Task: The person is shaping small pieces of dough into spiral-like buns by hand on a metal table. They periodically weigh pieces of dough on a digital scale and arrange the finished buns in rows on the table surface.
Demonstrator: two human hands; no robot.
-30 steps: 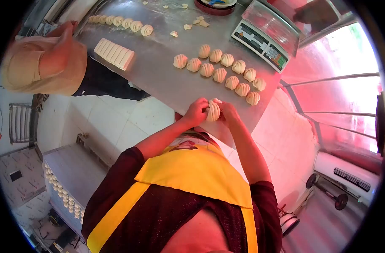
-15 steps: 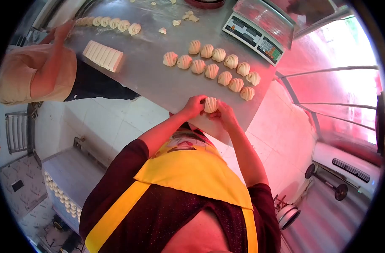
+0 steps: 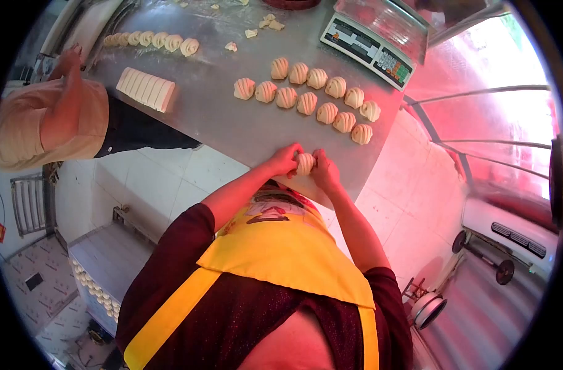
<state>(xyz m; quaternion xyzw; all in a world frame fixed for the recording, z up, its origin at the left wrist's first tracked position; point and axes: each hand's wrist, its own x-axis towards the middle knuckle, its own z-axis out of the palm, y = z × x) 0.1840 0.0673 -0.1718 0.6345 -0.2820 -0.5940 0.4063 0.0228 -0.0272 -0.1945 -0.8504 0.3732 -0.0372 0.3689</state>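
Note:
Between my two hands, over the near corner of the metal table (image 3: 220, 117), is a pale, ridged dough roll (image 3: 305, 163). My left hand (image 3: 285, 159) is closed on its left end, and my right hand (image 3: 322, 168) pinches the other end. Just beyond my hands lie two slanting rows of shaped dough rolls (image 3: 306, 103) with twisted ridges. Farther left is a block of sliced dough (image 3: 145, 89). A line of coiled dough pieces (image 3: 173, 42) runs behind it.
A digital scale (image 3: 368, 50) stands at the table's far right. Dough scraps (image 3: 271, 23) lie near the back. At left, another person (image 3: 53, 117) stands beside the table. A lower surface (image 3: 112, 259) with rows of dough pieces is behind me on the left.
The dough roll has turned in my hands, its ridges now running differently. My right hand has shifted up against its right end. The other person's hands have moved left.

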